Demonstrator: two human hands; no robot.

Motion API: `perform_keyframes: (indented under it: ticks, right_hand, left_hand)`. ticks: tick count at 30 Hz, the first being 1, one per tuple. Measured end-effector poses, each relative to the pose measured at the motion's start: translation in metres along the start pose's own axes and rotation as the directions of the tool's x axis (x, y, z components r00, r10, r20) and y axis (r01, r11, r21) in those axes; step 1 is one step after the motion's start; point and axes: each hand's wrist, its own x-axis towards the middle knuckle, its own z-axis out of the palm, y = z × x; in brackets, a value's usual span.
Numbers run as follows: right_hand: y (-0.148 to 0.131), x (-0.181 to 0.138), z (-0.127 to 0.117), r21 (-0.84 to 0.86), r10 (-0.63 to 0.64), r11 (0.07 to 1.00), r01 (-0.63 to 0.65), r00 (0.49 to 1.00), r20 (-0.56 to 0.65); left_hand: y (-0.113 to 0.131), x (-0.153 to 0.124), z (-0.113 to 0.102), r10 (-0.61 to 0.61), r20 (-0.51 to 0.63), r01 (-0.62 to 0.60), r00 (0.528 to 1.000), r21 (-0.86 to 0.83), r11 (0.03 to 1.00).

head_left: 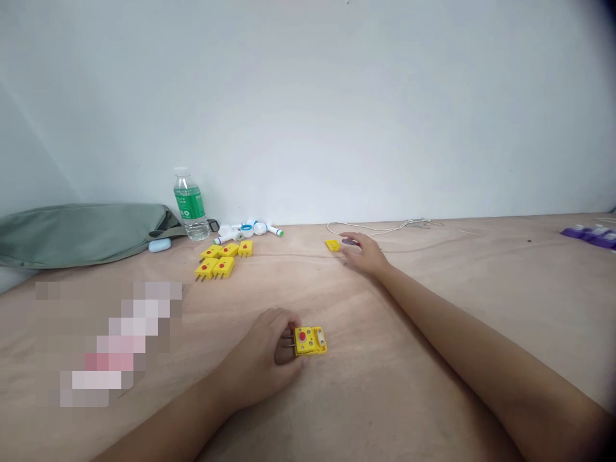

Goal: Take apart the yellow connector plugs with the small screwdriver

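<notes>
In the foreground my left hand (262,350) is closed on a yellow plug body (310,342) with a red round button and several small screws. Its metal pins point back towards my palm, and its right end shows a white insert in an uncovered recess. Farther back, my right hand (364,255) is curled over the table with thumb and index finger apart. A small dark purplish object (350,242) shows between those fingers; its kind is unclear. Just left of the fingertips lies a small yellow cover piece (332,245).
Several yellow plugs (224,267) lie at the back left, before white tubular parts (260,228). A water bottle (189,205), a green bag (86,232) and a pale blue case (160,245) are nearby. A white cord (385,230) lies behind; purple holders (590,235) stand far right.
</notes>
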Motion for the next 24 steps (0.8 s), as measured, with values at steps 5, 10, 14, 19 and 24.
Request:
perform_keyframes:
  ticks: [5,10,14,19,24]
  right_hand:
    - [-0.063,-0.025,-0.026,0.106,-0.087,0.991,0.087,0.996,-0.012]
    - [-0.133,-0.069,-0.046,0.481,-0.165,0.871,0.101,0.982,0.092]
    - [-0.157,-0.097,-0.049,0.612,-0.143,0.789,0.063,0.986,0.083]
    - [-0.164,-0.114,-0.047,0.718,-0.114,0.696,0.007,0.988,0.101]
    - [-0.166,-0.121,-0.046,0.636,-0.120,0.771,0.019,0.986,0.116]
  left_hand:
    - [0.002,0.000,0.000,0.035,-0.035,-0.035,0.999,0.007,0.999]
    - [0.004,0.002,-0.002,0.048,-0.021,-0.048,0.999,-0.006,0.999]
    - [0.008,0.003,-0.003,0.082,0.001,-0.082,0.997,-0.019,0.996]
    - [0.012,-0.001,-0.004,0.181,0.067,-0.182,0.981,-0.001,0.983]
    - [0.014,-0.008,-0.001,0.240,0.058,-0.240,0.969,-0.013,0.971]
